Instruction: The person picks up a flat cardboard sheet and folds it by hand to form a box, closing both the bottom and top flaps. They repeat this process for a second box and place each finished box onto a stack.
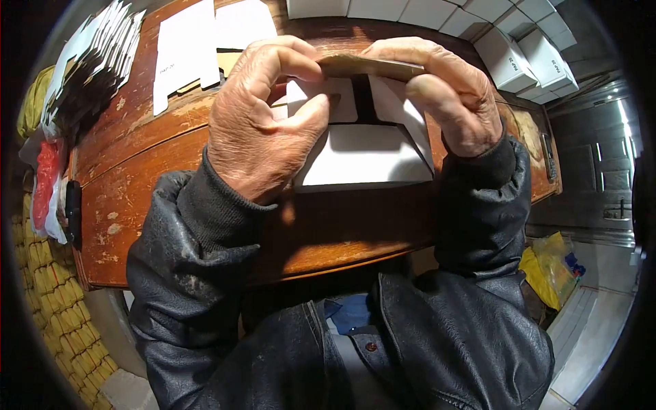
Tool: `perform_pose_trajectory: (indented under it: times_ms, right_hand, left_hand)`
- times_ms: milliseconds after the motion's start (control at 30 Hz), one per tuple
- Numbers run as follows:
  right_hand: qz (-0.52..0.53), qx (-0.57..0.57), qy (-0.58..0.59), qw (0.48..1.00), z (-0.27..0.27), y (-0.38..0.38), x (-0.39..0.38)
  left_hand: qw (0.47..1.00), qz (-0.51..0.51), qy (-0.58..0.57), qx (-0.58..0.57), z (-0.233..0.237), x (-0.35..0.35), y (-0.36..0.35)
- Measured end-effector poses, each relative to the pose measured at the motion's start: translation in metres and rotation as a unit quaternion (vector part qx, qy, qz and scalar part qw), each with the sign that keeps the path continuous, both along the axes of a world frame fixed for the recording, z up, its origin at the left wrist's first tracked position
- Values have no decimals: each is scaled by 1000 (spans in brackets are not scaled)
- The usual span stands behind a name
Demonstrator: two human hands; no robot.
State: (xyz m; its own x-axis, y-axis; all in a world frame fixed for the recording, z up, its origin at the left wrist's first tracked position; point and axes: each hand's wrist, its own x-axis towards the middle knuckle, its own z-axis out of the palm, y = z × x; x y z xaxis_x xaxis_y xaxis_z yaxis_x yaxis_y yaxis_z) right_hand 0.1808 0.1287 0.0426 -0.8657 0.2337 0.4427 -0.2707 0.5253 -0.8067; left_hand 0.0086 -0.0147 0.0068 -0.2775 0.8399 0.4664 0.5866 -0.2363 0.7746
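Note:
A partly folded white cardboard box [369, 150] is held up over the wooden table, its front panel tilted toward me and dark gaps showing between its flaps. My left hand [263, 119] grips the box's left side, with the thumb at a white flap and the fingers curled at the upper edge. Across the top, my right hand [444, 85] pinches the brownish upper edge [369, 65] of the cardboard between thumb and fingers. The far side of the box is hidden from me.
Folded white boxes [506, 61] stand in rows along the back right. Flat white cardboard blanks [188, 48] lie at the back left, beside a stack of cut sheets [96, 55]. A red and white plastic bag [48, 184] hangs by the wooden table's [130, 205] left edge.

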Motion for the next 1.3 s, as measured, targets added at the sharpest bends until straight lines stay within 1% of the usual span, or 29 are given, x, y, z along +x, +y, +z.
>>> perform_pose_trajectory:
  times_ms: [33, 133, 267, 367, 400, 433, 500, 533, 567, 600, 667, 700, 767, 867, 900, 1000, 1033, 1133, 1300]
  right_hand:
    - [17, 6, 7, 1000, -6, 7, 1]
    - [-47, -143, -41, 988, -5, -6, 2]
    - [8, -57, -28, 998, -3, 2, 3]
    - [50, -24, -7, 998, -8, 3, -1]
    - [60, -26, -15, 998, -6, 4, 0]
    - [69, -27, -24, 997, -4, 5, 1]
    - [44, -26, -55, 997, 0, -2, 2]
    - [17, -4, -84, 996, 3, -7, 2]
    - [16, 25, -88, 996, 1, -8, 1]
    - [26, 82, -64, 994, -2, -4, -1]
    - [3, 150, -55, 987, -4, -4, -3]
    - [5, 146, -49, 988, -5, -3, -3]
    - [10, 138, -39, 990, -8, -3, -3]
    - [5, 231, -15, 973, -9, 3, -5]
    - [-12, 240, -21, 970, -9, 2, -5]
    - [-58, 278, -30, 958, -9, -1, -4]
    - [-69, 297, -26, 952, -9, -2, -5]
    - [-82, 326, -16, 942, -10, -2, -5]
    - [-80, 337, -18, 938, -11, -2, -5]
  left_hand:
    - [1000, 5, 6, 6, -1, -1, 0]
    - [1000, 23, -6, 18, -2, 0, 0]
    - [997, 55, -58, 15, 4, 5, -2]
    - [997, 24, -65, -16, 3, 2, -2]
    - [997, 11, -69, -29, 2, 1, -2]
    - [997, 11, -70, -18, 1, 2, -2]
    - [995, 10, -88, -46, 3, 1, -1]
    - [993, 10, -97, -61, 3, 1, -1]
    - [995, 4, -93, -40, 1, 1, -2]
    - [993, -4, -107, -59, 2, 0, -3]
    - [986, -19, -134, -97, 5, -1, -5]
    - [994, -29, -86, -53, 0, -3, -4]
    - [996, -29, -63, -51, 4, -4, -4]
    - [997, -21, -45, -65, 13, 1, -5]
    - [996, -18, -41, -72, 14, 2, -5]
    - [997, -55, -30, -35, -3, 0, -1]
    - [995, -61, -73, -43, 1, 3, -1]
    - [991, -76, -96, -46, -2, 1, 0]
    - [992, -69, -81, -62, -2, 0, 1]
